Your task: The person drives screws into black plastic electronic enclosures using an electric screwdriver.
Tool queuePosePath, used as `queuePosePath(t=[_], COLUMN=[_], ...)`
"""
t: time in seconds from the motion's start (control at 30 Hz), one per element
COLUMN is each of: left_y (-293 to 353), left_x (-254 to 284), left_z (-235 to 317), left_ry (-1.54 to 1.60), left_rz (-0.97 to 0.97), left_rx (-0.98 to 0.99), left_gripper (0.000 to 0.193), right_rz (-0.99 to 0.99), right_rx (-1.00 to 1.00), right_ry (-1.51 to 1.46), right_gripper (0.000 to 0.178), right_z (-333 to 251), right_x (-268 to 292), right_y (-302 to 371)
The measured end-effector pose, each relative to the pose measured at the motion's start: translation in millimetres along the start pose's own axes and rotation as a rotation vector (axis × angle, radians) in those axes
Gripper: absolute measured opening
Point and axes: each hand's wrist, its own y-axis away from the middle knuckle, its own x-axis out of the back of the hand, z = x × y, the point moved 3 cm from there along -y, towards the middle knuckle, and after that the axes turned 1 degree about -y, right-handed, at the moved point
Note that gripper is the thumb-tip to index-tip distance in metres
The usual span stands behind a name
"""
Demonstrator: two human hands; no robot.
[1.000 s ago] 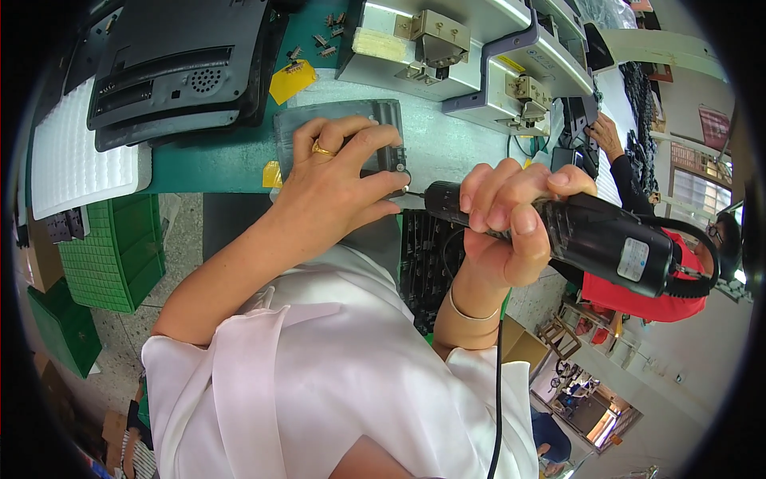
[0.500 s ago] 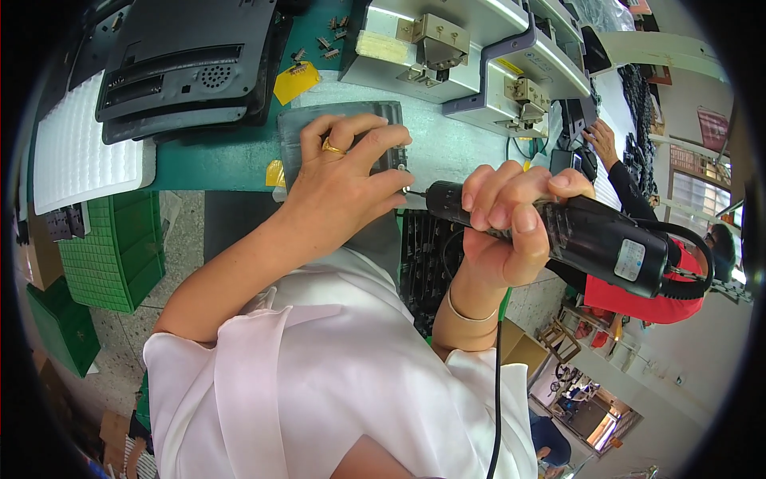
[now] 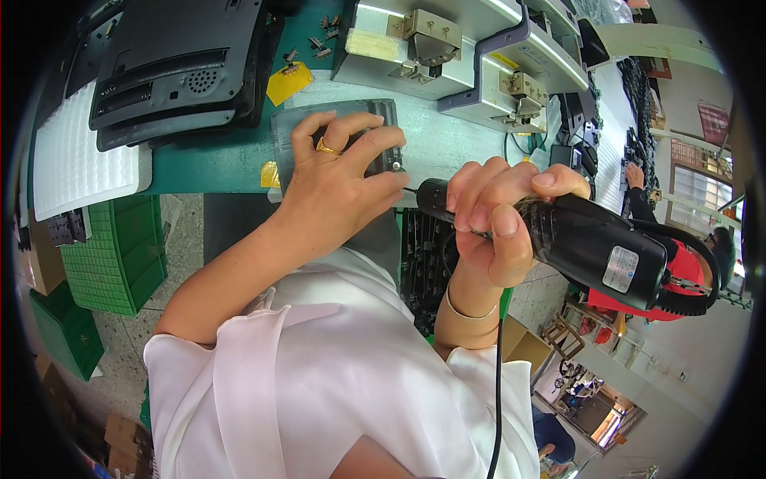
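My left hand, a ring on one finger, lies over a flat dark grey panel at the table's near edge. Its fingers are bent and spread, holding the panel, with the tips at its right side. A small shiny metal spot shows between thumb and forefinger. In my right hand is a black electric screwdriver, fingers wrapped round its body. Its thin bit points left, close to my left thumb; whether the tip touches anything is hidden.
Black plastic housings stand at the left by a white foam tray. Metal fixtures with brackets fill the back. Small parts lie near a yellow tag. Green crates stand below left. A co-worker's hand is at the right.
The screwdriver's front end has shifted slightly left, and its rear has swung a little nearer. My left hand keeps its place on the panel. The co-worker's hand has moved away to the right.
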Motion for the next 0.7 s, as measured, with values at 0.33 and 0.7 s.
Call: queuePosePath(t=[0.33, 0.7], left_y=[1.6, 0.7], left_x=[0.3, 0.0], left_z=[-2.2, -1.2], left_ry=[0.012, 0.012], left_rz=[-0.027, -0.044], left_rx=[-0.021, 0.002], left_gripper=[0.022, 0.025], right_rz=[0.048, 0.041], right_rx=[-0.026, -0.008], right_ry=[0.001, 0.019], right_gripper=[0.041, 0.042], right_z=[-4.4, -1.9], right_x=[-1.9, -1.4], right_y=[2.7, 1.7])
